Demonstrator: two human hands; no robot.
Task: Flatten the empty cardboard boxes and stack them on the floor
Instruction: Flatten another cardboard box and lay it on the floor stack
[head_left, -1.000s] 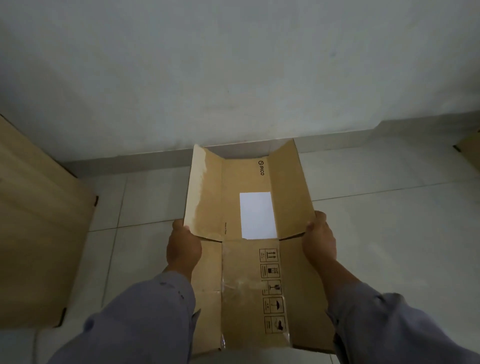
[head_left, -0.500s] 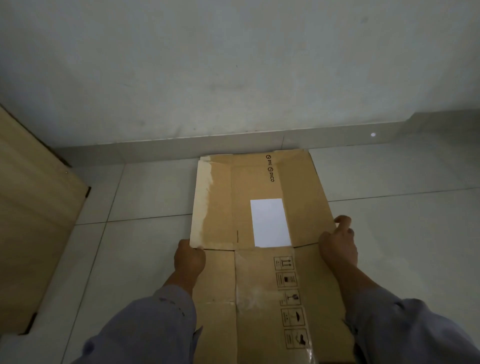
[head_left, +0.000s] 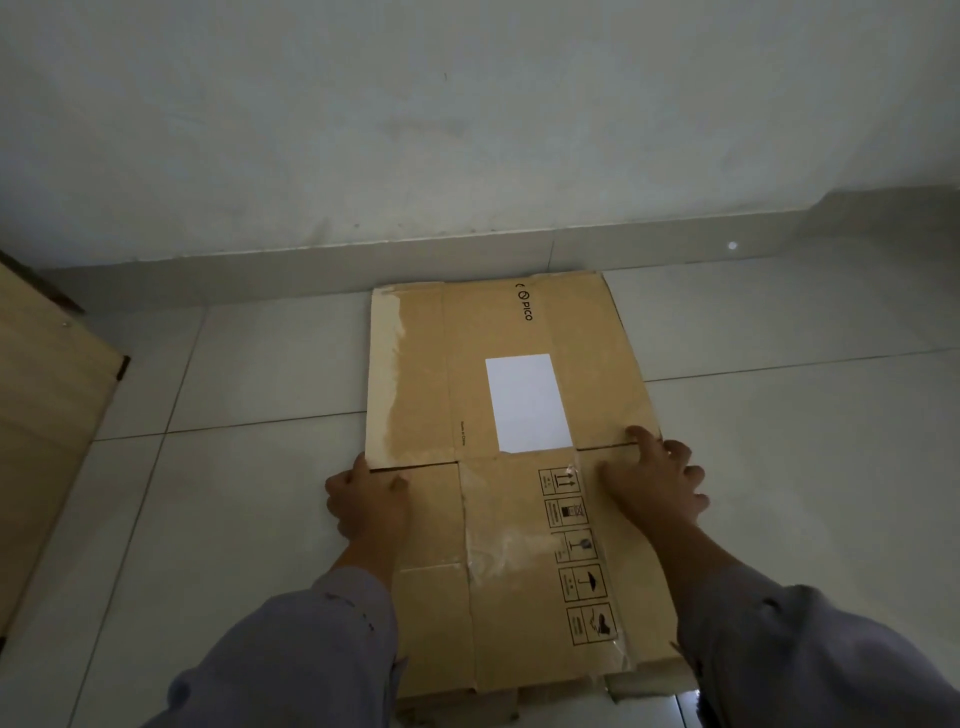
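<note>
A flattened brown cardboard box (head_left: 509, 519) lies on the tiled floor, its far flaps reaching almost to the wall. It bears a white label (head_left: 527, 402), a PICO logo and a column of handling symbols. My left hand (head_left: 366, 501) grips the box's left edge at the flap slit, thumb on top. My right hand (head_left: 657, 486) rests flat on the right side by the other slit, fingers spread. Edges of more cardboard (head_left: 644, 686) show under the near end.
A light wooden panel (head_left: 47, 415) stands at the far left. The grey wall and its skirting (head_left: 467, 254) run just behind the box. Pale floor tiles (head_left: 805, 441) extend on both sides.
The box has gone from raised and tilted, with its far flaps bent upward, to lying flat on the floor. My right hand has let go of the edge and spread on top.
</note>
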